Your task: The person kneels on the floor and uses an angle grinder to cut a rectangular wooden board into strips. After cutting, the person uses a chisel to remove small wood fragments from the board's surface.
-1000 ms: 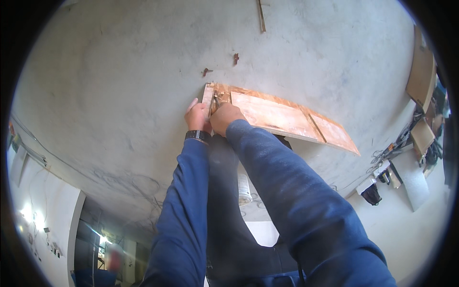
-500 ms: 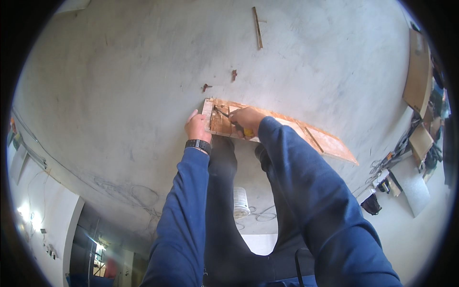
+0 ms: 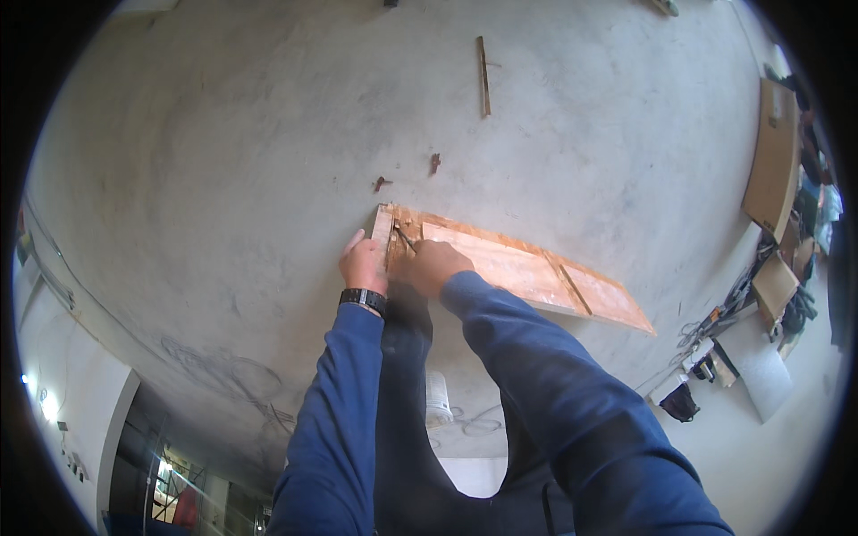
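A long wooden panel (image 3: 500, 265), pale pink and orange-brown with raised strips across it, lies slanting away to the right in front of me. My left hand (image 3: 364, 266), with a black watch at the wrist, is closed round its left end strip. My right hand (image 3: 438, 266) is closed over a slim hand tool with a dark metal shaft (image 3: 406, 238). The shaft's tip meets the panel just inside the end strip, close to my left hand. The fist hides the tool's handle, so its exact kind does not show.
Two small rust-red metal pieces (image 3: 434, 163) and a thin wooden strip (image 3: 483, 76) lie on the grey floor (image 3: 250, 134) beyond the panel. A white bucket (image 3: 437, 399) stands by my legs. Cardboard (image 3: 772, 159) and clutter line the right side; loose cables (image 3: 232, 371) lie left.
My right hand has moved left and forward along the tool, covering the black and yellow handle that showed earlier. The left hand keeps its grip; the view has shifted slightly.
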Demonstrator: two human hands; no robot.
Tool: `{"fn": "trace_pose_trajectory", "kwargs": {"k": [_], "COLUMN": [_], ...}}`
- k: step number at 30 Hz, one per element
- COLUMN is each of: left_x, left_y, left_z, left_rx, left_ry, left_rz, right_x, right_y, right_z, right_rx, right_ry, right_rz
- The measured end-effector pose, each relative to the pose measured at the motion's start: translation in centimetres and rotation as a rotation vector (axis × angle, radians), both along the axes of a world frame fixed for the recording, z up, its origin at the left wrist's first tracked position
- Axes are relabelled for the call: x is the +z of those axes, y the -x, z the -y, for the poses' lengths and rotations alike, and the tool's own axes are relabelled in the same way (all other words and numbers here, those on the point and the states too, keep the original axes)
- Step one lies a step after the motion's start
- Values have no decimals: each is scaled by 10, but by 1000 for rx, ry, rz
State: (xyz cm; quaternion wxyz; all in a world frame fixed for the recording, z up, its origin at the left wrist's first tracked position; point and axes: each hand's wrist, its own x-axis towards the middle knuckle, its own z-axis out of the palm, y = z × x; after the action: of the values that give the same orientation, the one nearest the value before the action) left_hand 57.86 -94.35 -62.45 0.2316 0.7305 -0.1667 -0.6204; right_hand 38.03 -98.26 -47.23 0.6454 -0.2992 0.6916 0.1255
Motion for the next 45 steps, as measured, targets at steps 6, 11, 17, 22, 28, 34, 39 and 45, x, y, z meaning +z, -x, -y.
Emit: {"fn": "trace_pose_trajectory", "kwargs": {"k": [6, 11, 17, 22, 28, 34, 39, 45], "left_x": [12, 24, 38, 22, 7, 52, 57, 53], "left_y": [4, 14, 19, 7, -2, 26, 34, 23], "left_z": [4, 12, 17, 2, -1, 29, 36, 25], "left_rx": [-45, 200, 253, 95, -86, 135, -194, 213], "left_ry": [-4, -119, -122, -17, 63, -217, -103, -192], "left_rz": [26, -3, -32, 3, -30, -8, 204, 37], "right_x": [5, -1, -19, -11, -5, -9, -39, -67], "right_y": [10, 12, 11, -8, -17, 3, 13, 27], "right_z": [25, -2, -18, -12, -3, -7, -18, -39], "right_rx": [511, 468, -17, 53, 526, 527, 115, -1171], "right_ry": [230, 192, 59, 35, 196, 195, 159, -497], "right_rz": [2, 14, 102, 11, 18, 35, 154, 424]}}
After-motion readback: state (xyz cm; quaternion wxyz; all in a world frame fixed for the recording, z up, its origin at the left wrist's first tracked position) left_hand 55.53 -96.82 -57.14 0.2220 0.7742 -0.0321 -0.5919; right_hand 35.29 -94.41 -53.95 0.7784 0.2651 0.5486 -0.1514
